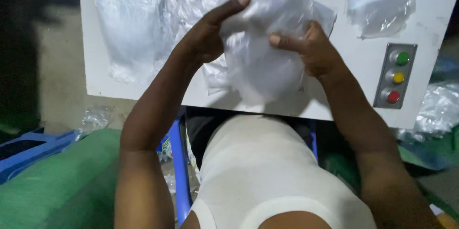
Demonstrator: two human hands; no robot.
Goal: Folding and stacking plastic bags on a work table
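The person is partway through working a clear plastic bag (pixel 267 42) with both hands, holding it up just above the white table (pixel 354 61). The left hand (pixel 208 35) grips its left side, thumb stretched up over the top edge and the other fingers hidden behind the film. The right hand (pixel 313 47) pinches the right side, thumb pressed flat against the front. It looks to me like the bag is being opened or smoothed; that calls for a steady two-sided pull without tearing the film. The bag is thin, cloudy-clear and crumpled, bulging as if holding something pale. More bags (pixel 138 23) lie on the table; a panel of three buttons (pixel 396 76) sits at right.
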